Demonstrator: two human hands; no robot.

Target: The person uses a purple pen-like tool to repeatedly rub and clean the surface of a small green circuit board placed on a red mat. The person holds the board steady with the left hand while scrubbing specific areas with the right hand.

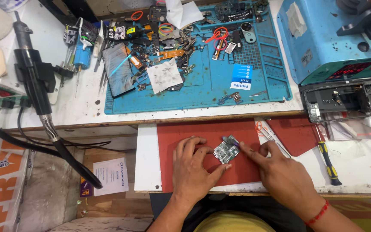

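Observation:
A small green circuit board [227,151] lies on a red mat [202,133] on the low front shelf. My left hand [193,167] rests flat on the mat with its fingertips against the board's left edge. My right hand [280,172] reaches from the right, its index finger pressing on the board's right edge next to a small purple part [229,139]. Neither hand grips anything that I can make out.
A yellow-handled screwdriver [328,164] lies right of my right hand. Above, a blue work mat [220,86] carries phone parts, a dark phone screen [117,68] and flex cables. A blue machine [323,38] and a phone frame [344,101] sit right; a black hose tool [35,77] stands left.

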